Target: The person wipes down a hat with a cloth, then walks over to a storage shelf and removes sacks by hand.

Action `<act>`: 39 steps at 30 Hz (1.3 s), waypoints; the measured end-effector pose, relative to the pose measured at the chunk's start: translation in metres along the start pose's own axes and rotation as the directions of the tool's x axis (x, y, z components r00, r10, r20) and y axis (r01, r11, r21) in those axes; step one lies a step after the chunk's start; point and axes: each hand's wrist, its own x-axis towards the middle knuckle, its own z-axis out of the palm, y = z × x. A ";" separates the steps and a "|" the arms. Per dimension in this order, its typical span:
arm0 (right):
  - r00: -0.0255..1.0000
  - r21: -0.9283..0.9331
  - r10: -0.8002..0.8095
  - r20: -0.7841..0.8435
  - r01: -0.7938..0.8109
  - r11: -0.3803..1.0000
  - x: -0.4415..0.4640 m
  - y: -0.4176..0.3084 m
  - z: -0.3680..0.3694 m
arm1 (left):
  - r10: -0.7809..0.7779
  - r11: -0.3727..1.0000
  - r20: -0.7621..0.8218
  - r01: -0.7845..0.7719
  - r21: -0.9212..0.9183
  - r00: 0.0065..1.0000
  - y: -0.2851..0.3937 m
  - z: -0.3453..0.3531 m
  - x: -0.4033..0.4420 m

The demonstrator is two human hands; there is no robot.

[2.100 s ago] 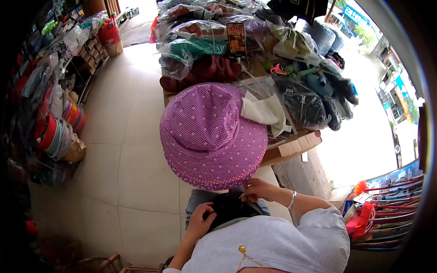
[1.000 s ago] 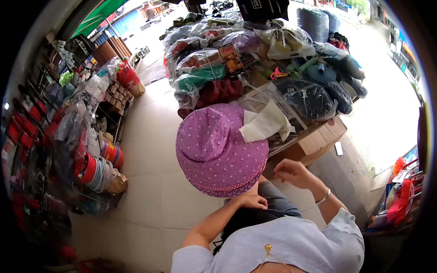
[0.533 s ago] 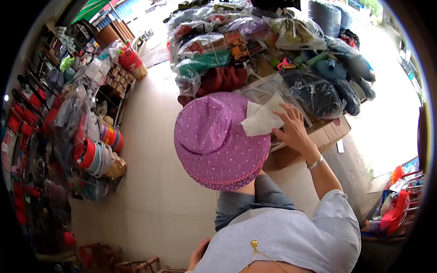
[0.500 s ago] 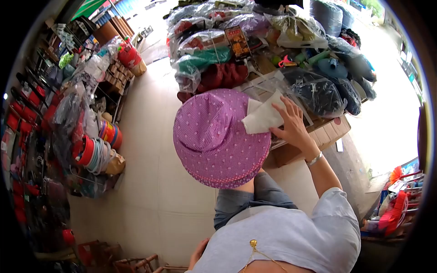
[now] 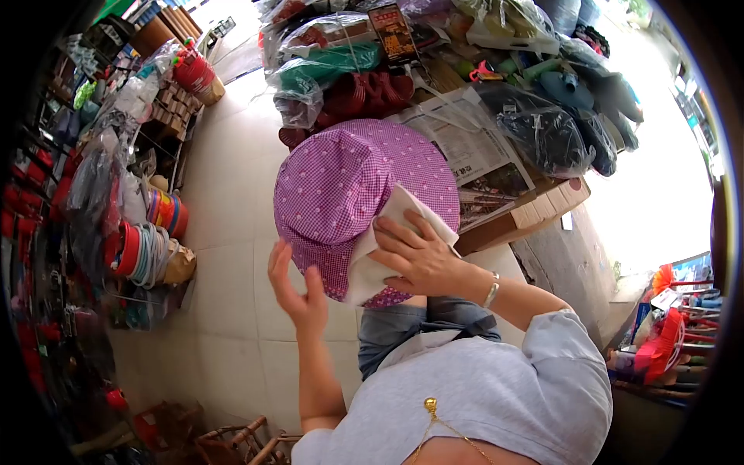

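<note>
Here, my right hand (image 5: 418,260) lies over the white cloth (image 5: 366,275), its fingers slightly spread on it, and the cloth crosses the brim of the purple hat (image 5: 329,182), which is in front of me by the near side of the desk (image 5: 502,211). My left hand (image 5: 301,298) is open beside the brim, thumb apart from the fingers; whether they touch it, I can't tell. Newspaper (image 5: 459,138) covers part of the desk.

Table (image 5: 541,208), printed paper (image 5: 463,133), dark red shoes (image 5: 367,94), plastic-bagged goods (image 5: 542,139)
</note>
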 end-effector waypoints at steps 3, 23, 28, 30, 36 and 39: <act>0.998 -0.098 0.047 -0.036 -0.050 0.994 0.006 0.023 -0.001 | 0.090 0.986 0.142 -0.109 0.128 0.986 0.001 0.046 0.030; 0.956 0.138 0.292 -0.022 -0.286 0.948 0.016 0.108 -0.033 | 0.047 0.896 0.201 -0.130 0.425 0.979 -0.001 0.061 0.009; 0.986 0.308 0.156 0.053 -0.165 0.937 0.017 0.154 -0.072 | 0.038 0.905 0.180 -0.110 0.410 0.983 -0.003 0.062 -0.002; 0.950 0.375 0.302 -0.083 -0.251 0.892 0.037 0.192 -0.087 | 0.029 0.910 0.179 -0.100 0.403 0.983 -0.004 0.061 -0.005; 0.945 -0.100 0.206 -0.256 -0.238 0.966 0.102 0.293 -0.077 | 0.024 0.902 0.248 -0.128 0.412 0.968 -0.007 0.057 -0.007; 0.921 -0.233 0.229 -0.314 -0.309 0.922 0.132 0.325 -0.065 | 0.011 0.909 0.256 -0.116 0.399 0.967 -0.007 0.056 -0.008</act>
